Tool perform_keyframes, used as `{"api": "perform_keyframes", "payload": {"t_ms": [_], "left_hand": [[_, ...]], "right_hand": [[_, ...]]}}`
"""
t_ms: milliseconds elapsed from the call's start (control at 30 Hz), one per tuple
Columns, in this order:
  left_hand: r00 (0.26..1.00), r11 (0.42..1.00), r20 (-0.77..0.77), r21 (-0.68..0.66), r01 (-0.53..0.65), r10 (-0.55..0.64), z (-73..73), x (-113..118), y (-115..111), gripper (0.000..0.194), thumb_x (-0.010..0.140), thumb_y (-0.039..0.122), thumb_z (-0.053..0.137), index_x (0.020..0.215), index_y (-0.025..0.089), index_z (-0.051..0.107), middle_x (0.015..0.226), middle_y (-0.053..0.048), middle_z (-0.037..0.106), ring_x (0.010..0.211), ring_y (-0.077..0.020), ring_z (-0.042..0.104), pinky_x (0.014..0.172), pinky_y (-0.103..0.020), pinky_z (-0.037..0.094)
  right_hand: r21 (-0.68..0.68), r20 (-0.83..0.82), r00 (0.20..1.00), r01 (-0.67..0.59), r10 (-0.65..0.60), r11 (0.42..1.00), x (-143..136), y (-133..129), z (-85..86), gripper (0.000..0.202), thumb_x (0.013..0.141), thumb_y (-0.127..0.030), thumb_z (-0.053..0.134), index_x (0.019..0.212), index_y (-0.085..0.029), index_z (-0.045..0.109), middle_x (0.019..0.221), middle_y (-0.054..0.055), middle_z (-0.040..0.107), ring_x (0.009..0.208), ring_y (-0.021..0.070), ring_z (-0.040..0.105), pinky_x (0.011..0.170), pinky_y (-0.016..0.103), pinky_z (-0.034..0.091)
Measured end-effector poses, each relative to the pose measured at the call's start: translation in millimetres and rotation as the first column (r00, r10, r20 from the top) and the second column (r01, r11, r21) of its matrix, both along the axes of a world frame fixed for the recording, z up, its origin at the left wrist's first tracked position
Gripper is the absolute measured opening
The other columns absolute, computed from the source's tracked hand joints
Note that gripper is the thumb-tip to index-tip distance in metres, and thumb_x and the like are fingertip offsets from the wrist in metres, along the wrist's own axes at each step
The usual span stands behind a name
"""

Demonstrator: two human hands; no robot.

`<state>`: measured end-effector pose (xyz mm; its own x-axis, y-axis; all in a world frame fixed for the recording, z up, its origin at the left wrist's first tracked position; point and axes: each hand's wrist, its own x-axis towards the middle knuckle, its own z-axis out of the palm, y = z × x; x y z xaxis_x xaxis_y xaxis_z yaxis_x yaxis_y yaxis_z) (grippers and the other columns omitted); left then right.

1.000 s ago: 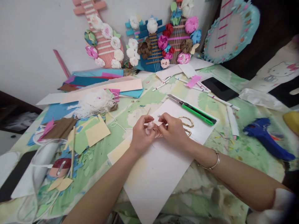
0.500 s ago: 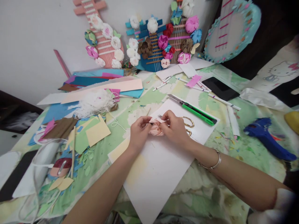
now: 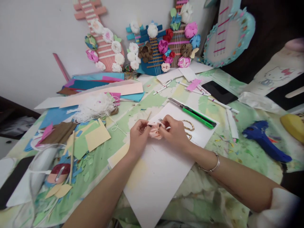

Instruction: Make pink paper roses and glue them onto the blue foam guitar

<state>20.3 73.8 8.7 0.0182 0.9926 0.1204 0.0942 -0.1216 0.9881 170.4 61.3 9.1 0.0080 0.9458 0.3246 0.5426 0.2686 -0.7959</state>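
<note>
A pale pink paper flower [image 3: 156,133] is pinched between my two hands above a white sheet [image 3: 158,171]. My left hand [image 3: 139,134] grips its left side, thumb and fingers closed on the paper. From the right, my right hand [image 3: 174,131] holds the other edge between thumb and fingers. Gold-handled scissors [image 3: 190,125] lie on the sheet, partly hidden behind my right hand. Beyond them rests a green utility knife [image 3: 193,114] with its blade out.
At the right lies a blue glue gun [image 3: 266,139], near a black phone-like slab [image 3: 219,91]. White string [image 3: 95,106] and paper scraps [image 3: 98,136] cover the left side. Paper-flower-decorated model instruments [image 3: 153,47] lean against the wall. Striped white sticks [image 3: 223,104] lie behind the knife.
The view has shifted slightly, so everything sits a little further left. My fingers have moved a little on the pink paper flower, and both hands still hold it.
</note>
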Motion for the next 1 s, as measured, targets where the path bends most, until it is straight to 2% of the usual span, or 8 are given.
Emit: {"api": "perform_keyframes", "payload": {"t_ms": [133, 233, 333, 467, 667, 800, 1000], "left_hand": [[0.998, 0.997, 0.036, 0.042, 0.057, -0.059, 3.0, 0.8, -3.0, 0.008, 0.073, 0.019, 0.062, 0.079, 0.016, 0.059, 0.076, -0.001, 0.061, 0.073, -0.0118, 0.058, 0.068, -0.022, 0.046], [0.993, 0.991, 0.038, 0.082, 0.104, -0.108, 1.6, -0.2, -3.7, 0.009, 0.072, 0.018, 0.063, 0.08, 0.016, 0.06, 0.079, -0.001, 0.062, 0.076, -0.012, 0.059, 0.071, -0.023, 0.046], [0.996, 0.995, 0.041, 0.073, 0.074, -0.077, -0.1, -1.4, -2.3, 0.008, 0.073, 0.017, 0.061, 0.081, 0.017, 0.059, 0.079, 0.0, 0.062, 0.074, -0.0115, 0.06, 0.069, -0.022, 0.046], [0.997, 0.998, 0.052, 0.028, 0.049, -0.05, 1.2, -2.1, -0.3, 0.011, 0.074, 0.016, 0.058, 0.085, 0.017, 0.061, 0.081, -0.002, 0.065, 0.075, -0.0125, 0.062, 0.067, -0.022, 0.047], [0.997, 0.999, 0.061, 0.011, 0.044, -0.045, 2.2, -2.8, 0.5, 0.012, 0.073, 0.018, 0.059, 0.085, 0.016, 0.061, 0.083, -0.003, 0.067, 0.078, -0.0141, 0.063, 0.07, -0.024, 0.049], [0.994, 0.998, 0.088, 0.01, 0.06, -0.06, 2.4, -1.9, 0.2, 0.013, 0.075, 0.021, 0.061, 0.086, 0.016, 0.061, 0.083, -0.004, 0.066, 0.076, -0.0137, 0.063, 0.07, -0.024, 0.049], [0.993, 0.994, 0.046, 0.029, 0.11, -0.111, 4.4, -0.3, -1.3, 0.012, 0.073, 0.022, 0.064, 0.082, 0.016, 0.062, 0.08, -0.002, 0.065, 0.076, -0.0132, 0.061, 0.07, -0.023, 0.048]], "right_hand": [[0.013, -0.008, 0.999, 0.049, -0.048, 0.999, -0.2, -0.1, 0.6, 0.014, 0.076, -0.024, 0.05, 0.067, -0.02, 0.04, 0.056, -0.006, 0.044, 0.05, 0.0078, 0.039, 0.051, 0.022, 0.03], [0.0, -0.029, 0.999, 0.039, -0.039, 0.999, -0.4, -0.2, 0.0, 0.014, 0.076, -0.026, 0.051, 0.069, -0.021, 0.04, 0.057, -0.006, 0.045, 0.05, 0.0077, 0.04, 0.05, 0.022, 0.031], [-0.034, -0.108, 0.993, -0.045, 0.041, 0.998, -0.7, -0.8, -0.2, 0.012, 0.075, -0.025, 0.052, 0.083, -0.021, 0.044, 0.07, -0.003, 0.055, 0.057, 0.0092, 0.049, 0.051, 0.021, 0.036], [-0.035, -0.152, 0.975, -0.17, 0.163, 0.985, -1.5, -2.2, 0.6, 0.032, 0.071, -0.017, 0.052, 0.102, -0.022, 0.047, 0.091, 0.002, 0.061, 0.072, 0.0116, 0.057, 0.056, 0.021, 0.043], [-0.027, -0.144, 0.97, -0.203, 0.197, 0.979, -3.2, -2.5, 1.7, 0.027, 0.071, -0.014, 0.05, 0.097, -0.02, 0.056, 0.088, 0.001, 0.063, 0.075, 0.0124, 0.057, 0.056, 0.02, 0.044], [-0.044, -0.176, 0.966, -0.2, 0.19, 0.979, -2.9, -1.6, 2.0, 0.027, 0.073, -0.012, 0.047, 0.096, -0.02, 0.058, 0.085, 0.001, 0.063, 0.073, 0.0118, 0.057, 0.054, 0.019, 0.045], [-0.009, -0.174, 0.968, -0.184, 0.18, 0.983, -0.7, -0.5, 2.1, 0.019, 0.078, -0.015, 0.046, 0.091, -0.019, 0.059, 0.082, 0.001, 0.063, 0.069, 0.0105, 0.058, 0.056, 0.019, 0.046]]}}
